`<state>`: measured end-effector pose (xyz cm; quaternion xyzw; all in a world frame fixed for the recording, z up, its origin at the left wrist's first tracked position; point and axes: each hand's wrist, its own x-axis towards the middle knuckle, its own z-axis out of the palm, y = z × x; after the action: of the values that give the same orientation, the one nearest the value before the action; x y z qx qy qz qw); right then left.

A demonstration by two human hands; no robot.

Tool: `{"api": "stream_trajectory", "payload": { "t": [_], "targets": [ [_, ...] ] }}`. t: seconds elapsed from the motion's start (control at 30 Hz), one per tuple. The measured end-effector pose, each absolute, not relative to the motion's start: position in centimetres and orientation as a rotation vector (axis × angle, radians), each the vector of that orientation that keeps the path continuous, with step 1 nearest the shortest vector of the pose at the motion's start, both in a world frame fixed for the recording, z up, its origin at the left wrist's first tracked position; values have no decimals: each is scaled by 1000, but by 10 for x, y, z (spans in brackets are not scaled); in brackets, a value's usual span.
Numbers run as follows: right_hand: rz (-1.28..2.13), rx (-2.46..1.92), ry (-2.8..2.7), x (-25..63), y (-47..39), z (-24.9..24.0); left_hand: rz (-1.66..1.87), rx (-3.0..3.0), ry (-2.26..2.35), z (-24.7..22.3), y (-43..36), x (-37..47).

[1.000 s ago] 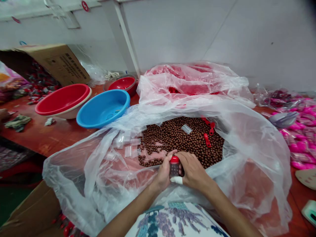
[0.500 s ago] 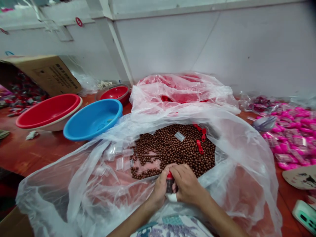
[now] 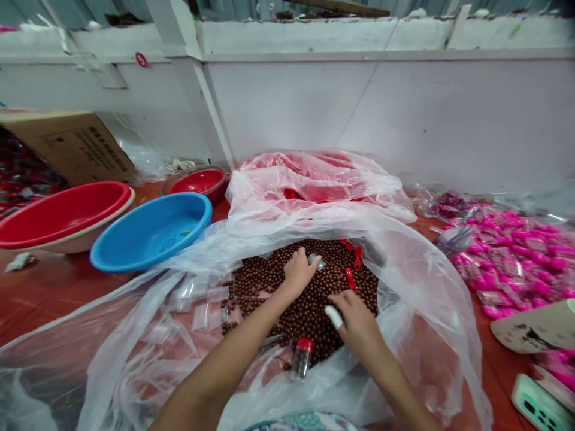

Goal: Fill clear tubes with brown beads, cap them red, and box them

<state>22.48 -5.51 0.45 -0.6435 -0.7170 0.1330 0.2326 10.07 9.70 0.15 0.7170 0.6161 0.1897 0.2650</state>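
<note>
Small round brown balls (image 3: 274,281) lie heaped inside a spread translucent plastic bag (image 3: 426,311). Over the far part of the heap, my left hand (image 3: 299,272) is closed on a small clear plastic tube (image 3: 318,262). My right hand (image 3: 354,317) hovers low over the near right side of the balls, fingers apart and bent, with a white cover on one digit. Just beyond it are red plastic pieces (image 3: 350,279). A clear tube with a red cap (image 3: 302,359) rests at the near edge of the heap, between my forearms. More empty clear tubes (image 3: 204,314) lie to the left.
A blue basin (image 3: 153,233) and a red basin (image 3: 67,215) stand at left, before a cardboard box (image 3: 76,146). Behind the balls sits another bag (image 3: 314,173) with red contents. Pink packed items (image 3: 521,257) and a phone (image 3: 541,401) are at right.
The red-capped tube has left my hands and lies by the balls. My left hand has reached forward onto a clear tube; my right hand has moved right. The view has shifted.
</note>
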Motion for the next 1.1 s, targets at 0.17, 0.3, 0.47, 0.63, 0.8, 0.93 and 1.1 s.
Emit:
{"api": "stream_trajectory", "payload": {
  "t": [0.17,0.3,0.47,0.63,0.8,0.93,1.1],
  "targets": [
    [59,-2092,-1821,263,-23,-15,580,1997,1472,-3,98,112],
    [143,-2024,-1820,271,-23,-24,669,1901,1238,5,82,73],
    [238,-1852,-1686,271,-47,-26,408,1813,1136,14,52,-21],
    [148,-1827,-1820,265,-64,-36,159,1955,1146,5,25,-70],
    [231,-1768,-1986,253,-69,-41,174,1941,1173,-11,15,-50],
    [312,-1849,-1805,250,-77,-30,197,1843,1281,-11,27,-40],
    [284,-1984,-1634,250,-85,-13,39,1802,1359,-5,45,-51]
  ]
}}
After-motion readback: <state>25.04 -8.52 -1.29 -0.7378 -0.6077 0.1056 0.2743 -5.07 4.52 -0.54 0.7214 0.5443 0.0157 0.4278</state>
